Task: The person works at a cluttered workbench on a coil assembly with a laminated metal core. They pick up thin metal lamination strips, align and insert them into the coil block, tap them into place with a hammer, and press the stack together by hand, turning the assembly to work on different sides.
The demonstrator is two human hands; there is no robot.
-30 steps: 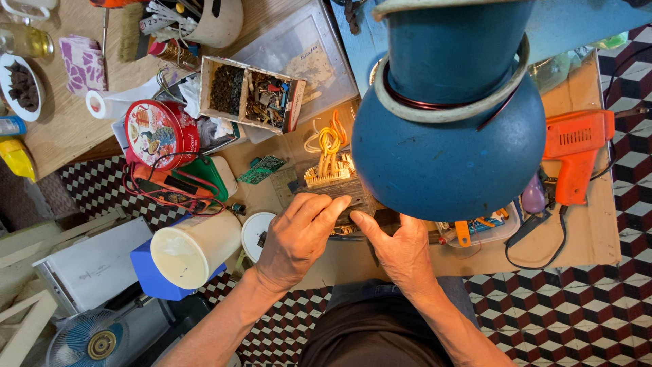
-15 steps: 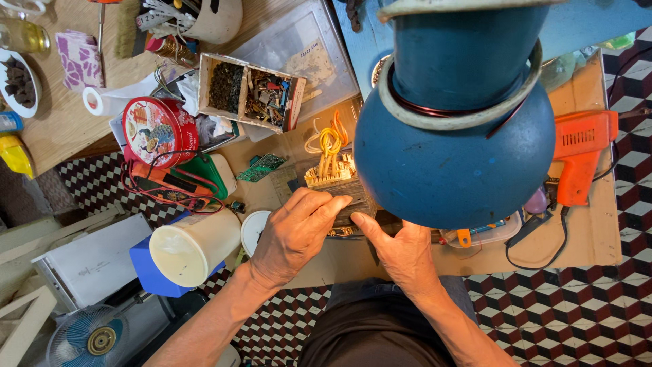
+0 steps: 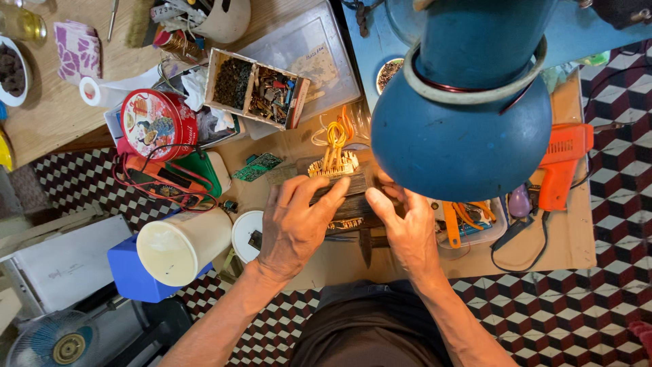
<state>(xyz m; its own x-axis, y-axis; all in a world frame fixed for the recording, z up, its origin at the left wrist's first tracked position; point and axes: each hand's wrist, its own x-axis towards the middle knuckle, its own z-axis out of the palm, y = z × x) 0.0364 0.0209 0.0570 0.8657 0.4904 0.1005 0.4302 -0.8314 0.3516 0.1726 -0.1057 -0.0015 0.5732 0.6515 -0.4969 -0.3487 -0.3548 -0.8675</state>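
Both hands grip a dark, layered metal transformer core (image 3: 348,194) on a cardboard-covered bench. My left hand (image 3: 295,221) wraps over its left end, fingers across the top. My right hand (image 3: 405,221) holds the right end, thumb pressed on the dark stack. Pale winding terminals with yellow and orange wires (image 3: 334,151) rise from the far side of the core. A big blue lamp shade (image 3: 462,115) hangs just above and hides part of my right hand's fingers.
A compartment box of small parts (image 3: 255,88) and a red round tin (image 3: 156,124) lie to the left, with a multimeter (image 3: 170,180) and a white cylinder (image 3: 180,245). An orange power tool (image 3: 560,163) rests at right. Checkered floor surrounds the bench.
Both hands have shifted a little on the core; my left fingers now reach further across its top. The view has tilted slightly.
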